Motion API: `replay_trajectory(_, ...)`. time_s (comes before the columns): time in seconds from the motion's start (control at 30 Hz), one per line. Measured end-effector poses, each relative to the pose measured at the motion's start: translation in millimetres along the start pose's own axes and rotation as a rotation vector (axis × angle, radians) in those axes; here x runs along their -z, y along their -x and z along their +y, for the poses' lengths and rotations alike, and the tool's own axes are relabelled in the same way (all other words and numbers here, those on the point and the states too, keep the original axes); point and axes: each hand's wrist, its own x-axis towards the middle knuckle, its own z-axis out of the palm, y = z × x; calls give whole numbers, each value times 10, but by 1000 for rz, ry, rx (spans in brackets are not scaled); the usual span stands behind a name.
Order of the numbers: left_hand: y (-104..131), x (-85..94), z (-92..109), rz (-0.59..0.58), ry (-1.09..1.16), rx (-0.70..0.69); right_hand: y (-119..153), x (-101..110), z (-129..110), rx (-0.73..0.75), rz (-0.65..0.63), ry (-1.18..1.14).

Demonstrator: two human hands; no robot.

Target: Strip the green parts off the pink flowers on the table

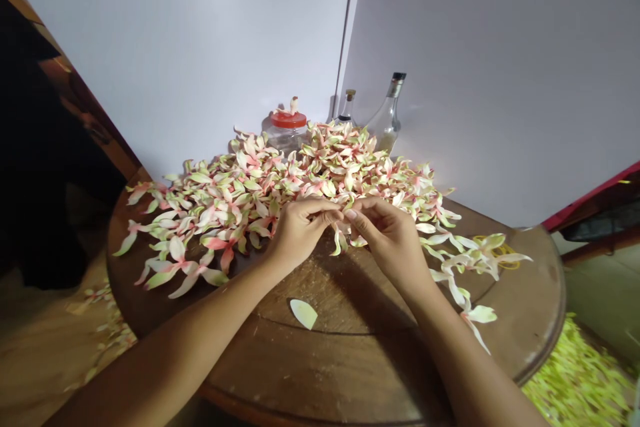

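Observation:
Fingertips pinched, my left hand [306,227] and my right hand [384,230] meet over the middle of the table, at the near edge of a large flower heap. Between them they hold a small white-green flower [340,239], whose petals hang below the fingers. My fingers cover its upper part. Behind and to both sides spreads the heap of flowers [240,193], with white, pale green and pink curled petals. A single cut pale petal [303,313] lies flat on the wood between my forearms.
The round wooden table [320,373] stands against a pale wall. At its back are a red-lidded jar [289,120], a small corked bottle [349,107] and a taller glass bottle [387,120]. Yellow bands [507,257] lie at right; yellow-green pieces [575,373] cover the floor below.

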Motion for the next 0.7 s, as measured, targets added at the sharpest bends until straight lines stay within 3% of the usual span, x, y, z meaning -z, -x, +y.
replay_trajectory(0.2, -13, 0, 88, -45, -33, 45, 7, 20, 7, 13, 11, 30)
replay_trajectory(0.4, -12, -35, 175, -50, -289, -74, 27, 1, 44, 17, 75, 276)
replay_trajectory(0.47, -14, -23, 166, 27, -321, -10, 38, -24, 39, 35, 88, 223)
replay_trajectory(0.53, -36, 22, 128, 154, -235, 140, 48, -36, 21, 89, 152, 113)
replay_trajectory(0.7, -149, 196, -2, 524, 41, 441, 22, 62, -50, 357, 635, -65)
